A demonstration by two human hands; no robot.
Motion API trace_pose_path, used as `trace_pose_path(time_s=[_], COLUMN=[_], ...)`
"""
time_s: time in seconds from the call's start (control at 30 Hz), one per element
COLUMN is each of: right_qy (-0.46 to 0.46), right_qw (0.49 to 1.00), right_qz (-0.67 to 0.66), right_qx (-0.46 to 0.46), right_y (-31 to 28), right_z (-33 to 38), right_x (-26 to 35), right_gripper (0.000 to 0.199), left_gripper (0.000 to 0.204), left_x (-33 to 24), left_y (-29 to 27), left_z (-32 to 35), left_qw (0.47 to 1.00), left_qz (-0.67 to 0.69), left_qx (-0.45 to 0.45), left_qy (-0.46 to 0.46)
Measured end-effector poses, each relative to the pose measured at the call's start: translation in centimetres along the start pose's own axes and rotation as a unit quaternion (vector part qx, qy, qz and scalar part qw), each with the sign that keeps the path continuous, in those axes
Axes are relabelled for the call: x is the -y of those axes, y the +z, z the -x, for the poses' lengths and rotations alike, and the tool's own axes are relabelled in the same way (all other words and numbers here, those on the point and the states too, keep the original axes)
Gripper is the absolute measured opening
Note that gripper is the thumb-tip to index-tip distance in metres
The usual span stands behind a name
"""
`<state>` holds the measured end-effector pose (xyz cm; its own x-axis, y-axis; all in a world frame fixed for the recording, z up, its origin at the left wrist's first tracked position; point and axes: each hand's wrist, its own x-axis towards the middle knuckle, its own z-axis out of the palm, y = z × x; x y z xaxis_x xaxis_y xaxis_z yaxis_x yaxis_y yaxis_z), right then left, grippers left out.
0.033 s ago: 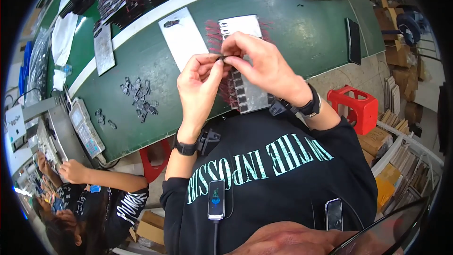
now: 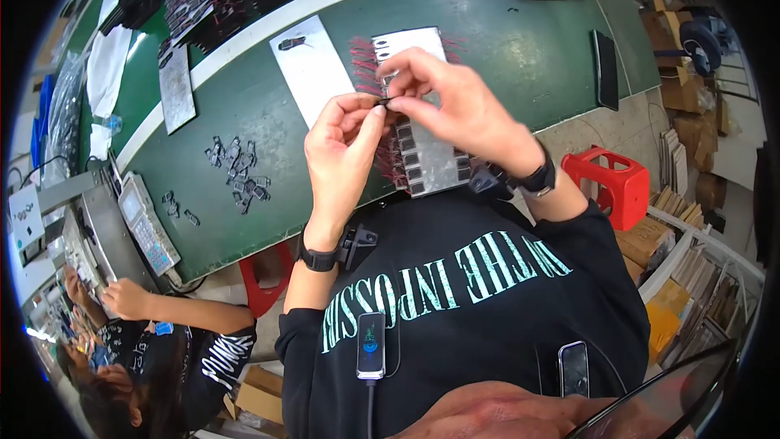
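One green bench (image 2: 520, 49) — workshop, seemingly.

The single head view looks steeply down from above the wearer's chest onto the green workbench (image 2: 520, 57). It is close, with the bench edge just beyond the torso. Fisheye distortion bends the bench's straight edges toward the rim.

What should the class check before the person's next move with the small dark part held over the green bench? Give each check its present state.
1. Small dark part pinched by both hands: ok.
2. Left hand grip on it with fingertips: ok.
3. Right hand fingertips meet the part: ok.
4. Metal tray of red-wired parts lies under the hands: ok.
5. Part's orientation: cannot tell.
6. Loose dark parts within reach on the green bench: ok.
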<state>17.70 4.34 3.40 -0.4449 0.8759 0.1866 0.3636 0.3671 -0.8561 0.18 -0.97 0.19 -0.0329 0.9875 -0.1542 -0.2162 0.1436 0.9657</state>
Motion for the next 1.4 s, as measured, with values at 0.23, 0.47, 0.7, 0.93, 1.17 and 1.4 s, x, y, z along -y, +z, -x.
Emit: trace_pose_path(time_s=[0.23, 0.47, 0.7, 0.93, 1.17, 1.4], right_qy=[0.089, -0.049, -0.021, -0.07, -0.041, 0.06], right_qw=[0.993, 0.966, 0.954, 0.951, 0.959, 0.991], right_qz=[0.078, 0.217, 0.293, 0.3, 0.278, 0.09], right_qx=[-0.009, -0.13, -0.064, -0.02, 0.018, -0.073], right_y=[-6.1, -4.5, -4.4, -4.0, -4.8, -3.5], right_z=[-3.6, -3.1, 1.2, 0.3, 0.3, 2.3], right_x=[-5.6, -6.3, -3.1, -3.3, -3.1, -2.9], right_gripper=[0.018, 0.016, 0.015, 0.015, 0.016, 0.01], left_gripper=[0.019, 0.018, 0.013, 0.014, 0.016, 0.02], left_x=[-0.6, -0.1, -1.4, -2.7, -0.6, 1.2], left_y=[0.1, -1.2, -10.4, -15.8, -13.1, -10.0], left_z=[-0.3, 0.7, 1.1, 1.9, 0.7, -0.3], left_qw=[0.999, 0.998, 0.925, 0.717, 0.668, 0.711], left_qz=[-0.001, -0.025, -0.252, -0.639, -0.709, -0.666], left_qx=[-0.013, -0.035, -0.265, -0.256, -0.191, -0.144], left_qy=[0.032, 0.048, 0.101, 0.109, 0.116, 0.176])
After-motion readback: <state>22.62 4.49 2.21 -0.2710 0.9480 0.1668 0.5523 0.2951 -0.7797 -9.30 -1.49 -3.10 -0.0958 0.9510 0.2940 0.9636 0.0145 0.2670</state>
